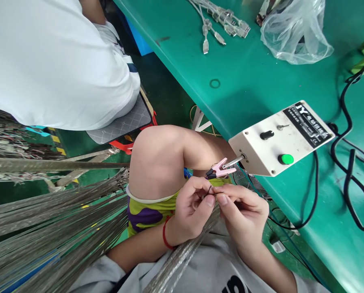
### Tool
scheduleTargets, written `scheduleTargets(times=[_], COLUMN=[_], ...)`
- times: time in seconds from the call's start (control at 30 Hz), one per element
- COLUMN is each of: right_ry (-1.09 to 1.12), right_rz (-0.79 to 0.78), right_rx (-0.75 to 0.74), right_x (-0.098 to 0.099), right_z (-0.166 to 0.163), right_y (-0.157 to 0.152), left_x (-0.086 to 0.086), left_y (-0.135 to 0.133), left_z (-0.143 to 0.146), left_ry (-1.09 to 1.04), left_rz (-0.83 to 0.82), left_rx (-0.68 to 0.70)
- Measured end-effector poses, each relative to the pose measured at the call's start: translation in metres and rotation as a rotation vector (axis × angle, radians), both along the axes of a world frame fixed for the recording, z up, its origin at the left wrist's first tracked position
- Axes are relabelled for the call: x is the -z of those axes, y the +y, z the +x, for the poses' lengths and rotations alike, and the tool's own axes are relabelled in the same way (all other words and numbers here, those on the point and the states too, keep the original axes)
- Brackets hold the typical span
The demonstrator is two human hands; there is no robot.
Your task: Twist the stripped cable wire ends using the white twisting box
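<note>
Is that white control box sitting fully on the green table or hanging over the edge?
Hanging over: the white control box juts past the green table edge at its shaft end.

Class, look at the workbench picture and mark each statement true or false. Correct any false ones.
1. The left hand and right hand pinch a thin black tie just below the pink clip. True.
2. A red string bracelet circles the right wrist. False: the red string bracelet is on the left wrist.
3. The white box machine carries a round green button. True.
4. A clear plastic bag lies on the floor. False: the clear plastic bag lies on the green table.
</note>
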State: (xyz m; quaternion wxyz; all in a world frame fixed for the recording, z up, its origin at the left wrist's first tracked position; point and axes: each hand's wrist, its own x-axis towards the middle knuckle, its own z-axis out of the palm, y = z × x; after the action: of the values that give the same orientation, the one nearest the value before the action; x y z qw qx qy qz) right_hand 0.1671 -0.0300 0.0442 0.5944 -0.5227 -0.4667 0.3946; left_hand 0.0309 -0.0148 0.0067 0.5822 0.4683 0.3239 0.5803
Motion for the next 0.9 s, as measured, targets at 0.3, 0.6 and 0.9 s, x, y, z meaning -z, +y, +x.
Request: scheduleTargets(times=[0.3, 0.6, 0.9], right_ry=[-0.068, 0.176, 0.082], right_rz=[0.110, -0.034, 0.100], right_rx=[0.018, -0.042, 0.000], right_x=[-0.004, 0.002, 0.009], right_z=[-0.006, -0.005, -0.010], right_y=[0.006, 0.006, -0.016], left_x=[0.008, 0.001, 0.001], left_y=[-0.002, 0.005, 0.000], left_z=[0.004, -0.001, -0.007], left_ry=[-0.040, -0.162, 0.071], left_rz=[0.060, 0.127, 0.226], left_rx=[-0.067, 0.137, -0.092])
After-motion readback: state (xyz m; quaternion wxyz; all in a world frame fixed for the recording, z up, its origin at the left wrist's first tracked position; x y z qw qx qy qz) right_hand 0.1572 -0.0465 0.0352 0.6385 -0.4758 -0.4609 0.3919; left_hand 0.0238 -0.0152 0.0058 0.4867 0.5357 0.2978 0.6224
